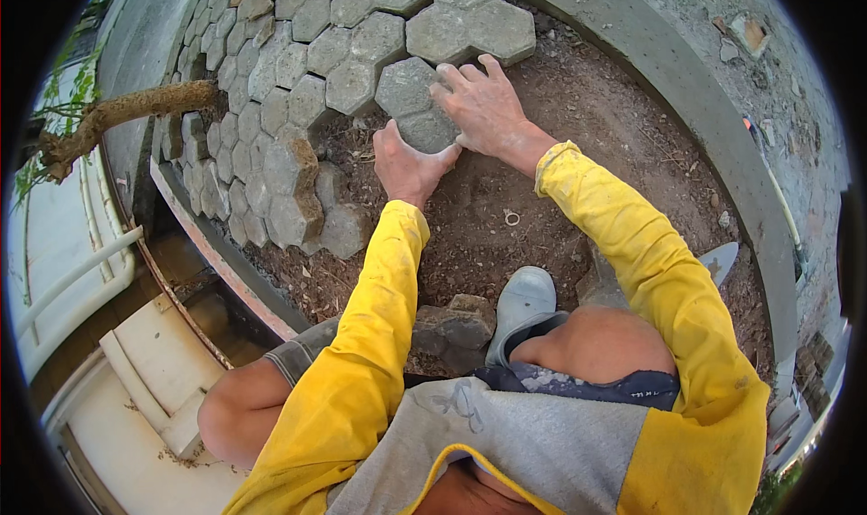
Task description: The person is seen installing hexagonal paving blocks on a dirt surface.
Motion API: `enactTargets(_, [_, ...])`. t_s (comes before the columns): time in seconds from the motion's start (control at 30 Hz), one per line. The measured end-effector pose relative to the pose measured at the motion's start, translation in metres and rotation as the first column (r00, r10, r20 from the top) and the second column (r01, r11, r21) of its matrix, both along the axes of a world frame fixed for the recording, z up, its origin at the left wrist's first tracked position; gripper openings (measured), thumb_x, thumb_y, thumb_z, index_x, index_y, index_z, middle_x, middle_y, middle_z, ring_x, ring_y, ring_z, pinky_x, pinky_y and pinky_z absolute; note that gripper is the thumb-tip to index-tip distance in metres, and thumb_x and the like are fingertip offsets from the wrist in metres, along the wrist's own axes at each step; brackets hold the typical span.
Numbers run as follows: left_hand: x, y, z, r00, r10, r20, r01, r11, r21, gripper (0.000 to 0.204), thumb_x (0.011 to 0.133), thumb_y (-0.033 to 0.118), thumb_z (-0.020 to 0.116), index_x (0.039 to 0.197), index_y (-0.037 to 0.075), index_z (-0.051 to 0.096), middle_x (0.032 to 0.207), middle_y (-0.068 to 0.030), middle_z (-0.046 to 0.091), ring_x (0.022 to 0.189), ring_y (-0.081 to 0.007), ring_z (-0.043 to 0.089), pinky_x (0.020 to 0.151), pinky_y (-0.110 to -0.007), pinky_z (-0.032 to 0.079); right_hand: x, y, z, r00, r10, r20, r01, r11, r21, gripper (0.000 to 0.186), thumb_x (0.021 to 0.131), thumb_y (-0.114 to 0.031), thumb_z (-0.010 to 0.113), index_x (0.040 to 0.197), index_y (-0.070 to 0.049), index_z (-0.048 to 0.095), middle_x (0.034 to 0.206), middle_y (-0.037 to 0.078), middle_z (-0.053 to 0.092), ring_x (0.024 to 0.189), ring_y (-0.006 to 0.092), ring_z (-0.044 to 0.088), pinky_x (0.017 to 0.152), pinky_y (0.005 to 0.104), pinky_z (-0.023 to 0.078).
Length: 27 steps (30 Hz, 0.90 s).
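Both of my hands are on a grey concrete paving stone [417, 99] shaped like two joined hexagons. My left hand [411, 167] grips its near end, with fingers at the left side and the thumb along the near edge. My right hand [488, 110] is curled over its right side, with fingertips at the upper right edge. The stone lies at the border of the laid pavers [352, 41], close against them. Its underside is hidden. Bare brown soil [506, 181] surrounds its near and right sides.
Loose pavers [293, 194] are piled at the left, and more [456, 330] lie by my boot [524, 303]. A concrete curb [704, 126] bends round the right side. A tree trunk [135, 113] leans in at left. A pointed grey blade [720, 260] shows beside my right arm.
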<state>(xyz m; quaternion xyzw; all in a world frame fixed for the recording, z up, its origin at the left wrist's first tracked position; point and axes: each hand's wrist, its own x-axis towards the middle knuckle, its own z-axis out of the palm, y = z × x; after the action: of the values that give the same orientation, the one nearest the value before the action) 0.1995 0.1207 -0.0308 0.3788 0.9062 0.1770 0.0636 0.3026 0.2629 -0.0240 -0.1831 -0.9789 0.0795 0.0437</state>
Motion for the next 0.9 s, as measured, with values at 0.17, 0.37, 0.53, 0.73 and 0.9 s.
enactTargets(0.17, [0.002, 0.001, -0.002, 0.999, -0.049, -0.016, 0.048, 0.998, -0.039, 0.101, 0.054, 0.047, 0.091, 0.127, -0.01, 0.05, 0.118, -0.0228, 0.055, 0.108, -0.0378, 0.059, 0.092, -0.044, 0.05, 0.009, 0.0, -0.005, 0.997, -0.081, -0.018, 0.079, 0.993, -0.083, 0.083, 0.058, -0.037, 0.091, 0.131, -0.011, 0.06, 0.13, 0.014, 0.057, 0.123, 0.0305, 0.053, 0.109, 0.0497, 0.035])
enactTargets(0.37, [0.002, -0.003, 0.0, 0.996, -0.082, 0.025, 0.084, 0.994, -0.077, 0.088, 0.053, 0.044, 0.092, 0.113, -0.008, 0.054, 0.11, -0.0215, 0.057, 0.104, -0.0377, 0.059, 0.091, -0.044, 0.05, 0.01, -0.001, -0.003, 0.997, -0.051, 0.058, 0.057, 0.992, -0.111, 0.082, 0.06, -0.036, 0.09, 0.133, -0.015, 0.059, 0.127, 0.015, 0.058, 0.121, 0.0327, 0.053, 0.107, 0.0472, 0.037])
enactTargets(0.53, [-0.001, 0.009, 0.01, 0.994, -0.042, 0.105, 0.056, 0.99, -0.132, 0.086, 0.054, 0.043, 0.092, 0.113, -0.007, 0.055, 0.111, -0.0225, 0.057, 0.104, -0.0381, 0.059, 0.093, -0.043, 0.049, 0.016, 0.002, -0.007, 0.996, -0.083, -0.039, 0.076, 0.987, -0.142, 0.082, 0.061, -0.037, 0.09, 0.134, -0.017, 0.059, 0.131, 0.014, 0.056, 0.123, 0.0311, 0.051, 0.106, 0.046, 0.038])
enactTargets(0.73, [-0.003, 0.004, 0.007, 0.996, -0.082, 0.04, 0.086, 0.992, -0.096, 0.082, 0.055, 0.045, 0.092, 0.111, -0.007, 0.061, 0.111, -0.0246, 0.063, 0.104, -0.0384, 0.062, 0.093, -0.043, 0.05, 0.015, -0.001, -0.006, 0.997, -0.074, -0.028, 0.072, 0.994, -0.086, 0.076, 0.062, -0.036, 0.09, 0.131, -0.016, 0.062, 0.124, 0.011, 0.058, 0.117, 0.0298, 0.053, 0.1, 0.0424, 0.04])
enactTargets(0.9, [0.002, 0.005, 0.009, 0.991, -0.035, 0.132, 0.055, 0.987, -0.151, 0.092, 0.055, 0.043, 0.092, 0.12, -0.01, 0.053, 0.116, -0.0263, 0.057, 0.111, -0.0394, 0.057, 0.098, -0.043, 0.047, 0.017, 0.001, -0.001, 0.999, -0.034, -0.039, 0.029, 0.993, -0.111, 0.073, 0.062, -0.03, 0.089, 0.128, -0.014, 0.062, 0.122, 0.012, 0.059, 0.116, 0.0305, 0.054, 0.1, 0.0419, 0.041])
